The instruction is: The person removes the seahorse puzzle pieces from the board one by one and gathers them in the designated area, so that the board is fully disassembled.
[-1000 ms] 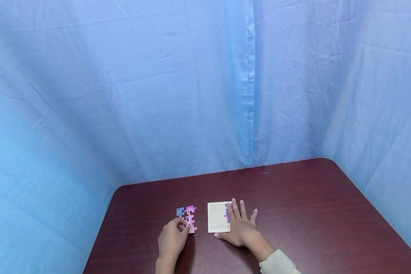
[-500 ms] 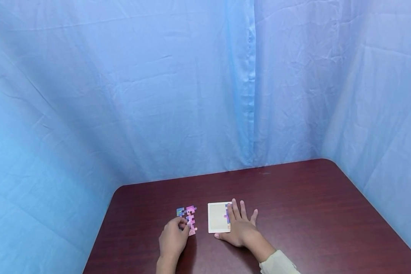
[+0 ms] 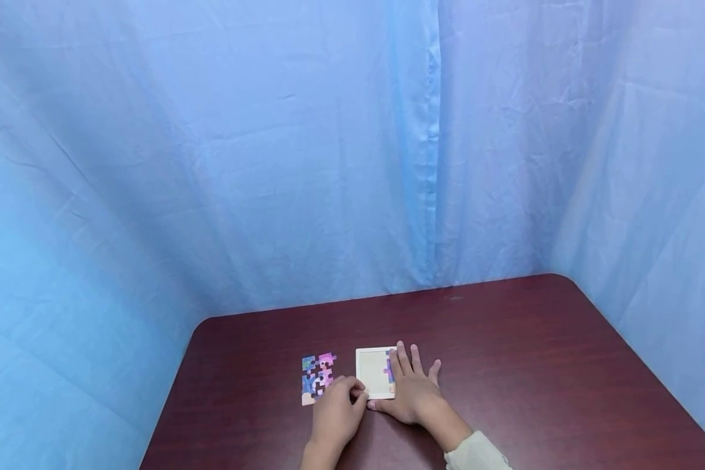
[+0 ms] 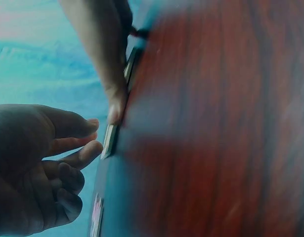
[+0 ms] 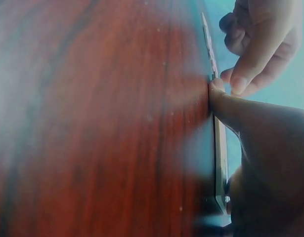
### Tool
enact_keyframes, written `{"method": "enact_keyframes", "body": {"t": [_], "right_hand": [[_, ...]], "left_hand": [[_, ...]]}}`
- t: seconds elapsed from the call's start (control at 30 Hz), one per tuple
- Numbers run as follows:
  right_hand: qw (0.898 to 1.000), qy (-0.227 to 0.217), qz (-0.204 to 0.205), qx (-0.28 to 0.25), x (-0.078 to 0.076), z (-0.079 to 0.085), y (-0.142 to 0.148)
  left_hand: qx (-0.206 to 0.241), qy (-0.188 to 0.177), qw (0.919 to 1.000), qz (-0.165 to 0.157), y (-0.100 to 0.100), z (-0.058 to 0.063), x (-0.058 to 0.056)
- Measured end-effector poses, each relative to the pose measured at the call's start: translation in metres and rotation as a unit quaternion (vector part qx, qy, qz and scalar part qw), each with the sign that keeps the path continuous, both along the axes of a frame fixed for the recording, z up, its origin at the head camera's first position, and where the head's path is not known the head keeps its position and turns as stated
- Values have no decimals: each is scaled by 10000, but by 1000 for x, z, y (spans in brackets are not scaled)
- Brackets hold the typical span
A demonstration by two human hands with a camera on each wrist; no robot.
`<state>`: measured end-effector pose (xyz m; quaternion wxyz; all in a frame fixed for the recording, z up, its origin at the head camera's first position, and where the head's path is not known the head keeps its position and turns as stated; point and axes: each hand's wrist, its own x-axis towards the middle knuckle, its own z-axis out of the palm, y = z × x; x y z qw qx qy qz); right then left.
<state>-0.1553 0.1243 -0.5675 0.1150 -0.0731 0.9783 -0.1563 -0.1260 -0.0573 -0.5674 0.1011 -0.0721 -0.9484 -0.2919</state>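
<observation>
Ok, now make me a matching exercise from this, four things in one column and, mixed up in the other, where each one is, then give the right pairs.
Column one
1. Left hand
2. Right hand
3. Puzzle pieces outside the tray
4. Blue curtain

Column two
A. Hanging behind the table
B. Spread over the tray's right side
C. At the tray's near left corner
D. On the tabletop, left of the tray

Right pairs: 1-C, 2-B, 3-D, 4-A

Left hand [image 4: 38,163], fingers bent, close by pale frame [image 4: 109,140]; right hand [image 4: 101,49], thumb against frame's edge.
</observation>
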Motion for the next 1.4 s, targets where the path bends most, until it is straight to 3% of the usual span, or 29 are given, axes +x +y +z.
{"method": "enact_keyframes", "body": {"t": [0.27,0.67,0.9,1.03,1.4], "right_hand": [[9998,138,122,-43,-2,-6,3],[9993,-85,221,-287,-4,2,11],[9941,-425,416,-909,-12,7,25],[9931,-447,392,-1007,-13,13,28],[9981,384,391,-273,-22,14,25]], "left_hand": [[-306,128,9992,-221,10,-4,7],[-494,18,9988,-40,15,-4,8],[-650,94,9978,93,19,2,5],[-698,139,9974,147,21,3,3],[-955,71,9949,324,30,6,-1]]}}
